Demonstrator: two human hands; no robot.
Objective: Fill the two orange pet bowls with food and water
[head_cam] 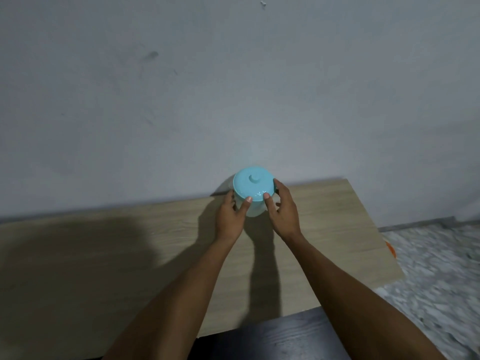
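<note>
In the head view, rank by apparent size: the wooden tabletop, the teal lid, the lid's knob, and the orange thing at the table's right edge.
1. wooden tabletop
2. teal lid
3. orange thing, mostly hidden, so unsure
4. knob

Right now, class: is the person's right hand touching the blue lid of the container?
Touching. The head view shows the right hand with its thumb tip pressed on the front rim of the blue lid.

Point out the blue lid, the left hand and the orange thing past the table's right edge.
blue lid (253,184): head view, on its top beside the knob.
left hand (230,216): head view, on the back of the hand.
orange thing (391,249): head view, on the visible sliver at the table's right edge.
</note>
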